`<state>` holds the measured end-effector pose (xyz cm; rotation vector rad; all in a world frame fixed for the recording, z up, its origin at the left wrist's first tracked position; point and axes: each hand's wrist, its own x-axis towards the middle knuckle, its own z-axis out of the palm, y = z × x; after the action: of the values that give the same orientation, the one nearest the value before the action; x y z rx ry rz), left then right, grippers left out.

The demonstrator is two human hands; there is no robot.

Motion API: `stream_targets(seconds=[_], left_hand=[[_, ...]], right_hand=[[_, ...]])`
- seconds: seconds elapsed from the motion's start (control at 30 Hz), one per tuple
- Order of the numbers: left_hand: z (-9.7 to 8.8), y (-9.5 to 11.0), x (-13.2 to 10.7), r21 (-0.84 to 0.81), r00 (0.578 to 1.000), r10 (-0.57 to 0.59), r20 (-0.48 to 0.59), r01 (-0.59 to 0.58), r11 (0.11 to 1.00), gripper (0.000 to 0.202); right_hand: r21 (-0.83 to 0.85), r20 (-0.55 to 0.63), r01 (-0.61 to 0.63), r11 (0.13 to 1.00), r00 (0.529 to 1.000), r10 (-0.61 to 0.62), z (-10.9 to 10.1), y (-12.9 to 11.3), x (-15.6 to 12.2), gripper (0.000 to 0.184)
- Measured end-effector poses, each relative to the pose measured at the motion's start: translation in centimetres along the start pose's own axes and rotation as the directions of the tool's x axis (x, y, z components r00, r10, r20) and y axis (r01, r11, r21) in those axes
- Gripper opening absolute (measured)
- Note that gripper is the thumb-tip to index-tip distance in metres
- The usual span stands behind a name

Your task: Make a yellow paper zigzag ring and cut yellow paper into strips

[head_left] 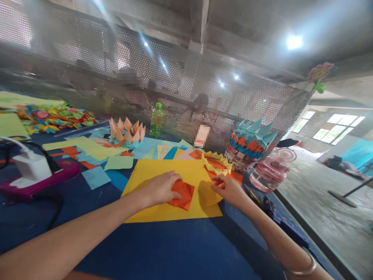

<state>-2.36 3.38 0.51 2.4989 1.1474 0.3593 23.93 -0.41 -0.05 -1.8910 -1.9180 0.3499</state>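
My left hand (161, 187) rests fingers-down on a folded orange paper piece (183, 194), pressing it onto a big yellow sheet (163, 175) on the blue table. My right hand (229, 189) pinches the edge of a yellow-and-orange folded paper ring (216, 162) at the sheet's right side. A bangle sits on my right wrist.
Loose coloured paper squares (96, 153) lie at the left and behind. An orange paper crown (127, 130), a green bottle (156, 119), a blue-orange paper basket (250, 144) and a pink jar (269, 171) stand at the back. A white charger on a pink box (33, 167) is left. A perforated metal screen runs behind the table.
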Motion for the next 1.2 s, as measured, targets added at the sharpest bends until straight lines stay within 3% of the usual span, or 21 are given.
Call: stream_targets(seconds=[0.17, 0.23, 0.3, 0.37, 0.47, 0.63, 0.8, 0.97, 1.2], left_hand=[[0.0, -1.5, 0.8, 0.047, 0.996, -0.007, -0.084, 0.011, 0.999, 0.036], [0.0, -2.9, 1.4, 0.081, 0.987, -0.048, -0.156, 0.061, 0.995, 0.038], [-0.1, -4.5, 2.0, 0.115, 0.976, -0.093, -0.195, 0.117, 0.986, 0.061], [-0.2, -5.6, 2.4, 0.122, 0.977, -0.148, -0.153, 0.167, 0.978, 0.085], [-0.3, -6.4, 2.5, 0.125, 0.984, -0.170, -0.052, 0.176, 0.977, 0.092], [-0.5, -6.2, 2.2, 0.108, 0.988, -0.142, -0.062, 0.148, 0.983, 0.089], [-0.5, -5.9, 1.8, 0.109, 0.990, -0.134, -0.042, 0.138, 0.984, 0.086], [-0.7, -5.1, 1.3, 0.061, 0.992, -0.107, -0.071, 0.112, 0.992, 0.084], [-0.2, -3.7, 0.6, 0.031, 1.000, -0.027, 0.004, 0.027, 0.999, 0.092]], right_hand=[[-0.257, -0.187, -0.002, 0.967, 0.981, -0.047, -2.1, 0.4, 2.4, 0.036], [-0.329, -0.174, 0.020, 0.944, 0.981, -0.081, -2.4, 0.5, 3.5, 0.036], [-0.371, -0.123, 0.035, 0.928, 0.989, -0.086, -2.3, 0.6, 4.5, 0.038], [-0.394, -0.063, 0.046, 0.918, 0.995, -0.076, -1.9, 0.7, 5.2, 0.040], [-0.417, -0.014, 0.053, 0.907, 0.998, -0.065, -1.3, 0.8, 5.7, 0.039], [-0.478, -0.035, 0.001, 0.878, 0.999, -0.020, -1.7, 0.8, 5.9, 0.024], [-0.509, -0.158, -0.035, 0.860, 0.986, -0.053, -3.3, -0.1, 6.4, 0.028], [-0.500, -0.215, 0.043, 0.865, 0.961, -0.172, -3.9, -2.3, 7.3, 0.028], [-0.501, -0.153, 0.182, 0.846, 0.944, -0.294, -1.8, -5.4, 8.1, 0.027]])
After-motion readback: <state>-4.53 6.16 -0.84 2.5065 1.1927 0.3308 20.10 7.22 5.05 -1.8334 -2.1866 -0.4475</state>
